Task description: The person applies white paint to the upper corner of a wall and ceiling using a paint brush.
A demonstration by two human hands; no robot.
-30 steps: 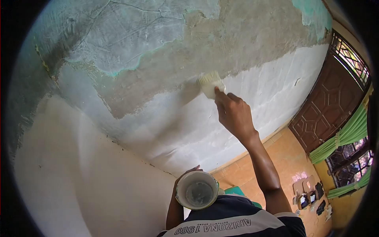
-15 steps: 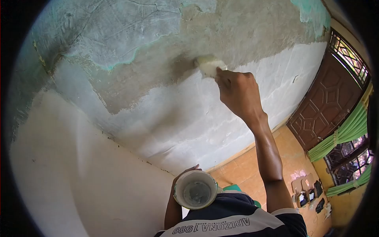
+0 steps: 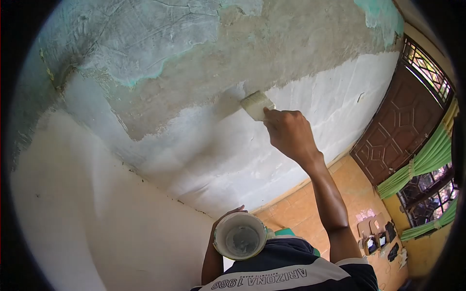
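Note:
My right hand (image 3: 292, 135) is closed round a wide, pale paintbrush (image 3: 256, 105). The brush's far edge meets the wall (image 3: 301, 43) near the border between bare grey plaster and the white coat (image 3: 335, 89). Low in the view, close to my body, a small round bucket (image 3: 219, 235) holds some greyish-white liquid (image 3: 243, 241). Around the bucket's left side is my left hand (image 3: 227, 213), with only some fingers and the wrist showing past the rim.
A white side wall (image 3: 141, 228) meets the painted one in a corner at left. On the right are a brown panelled door (image 3: 395, 116), green curtains (image 3: 421, 162) and a barred window (image 3: 429, 194). Several shoes and cardboard pieces (image 3: 376, 228) lie on the orange tiled floor (image 3: 296, 208).
My right hand has drawn the paintbrush down the wall, leaving a fresh whitish mark just above it. The bucket in my left hand stays nearly still.

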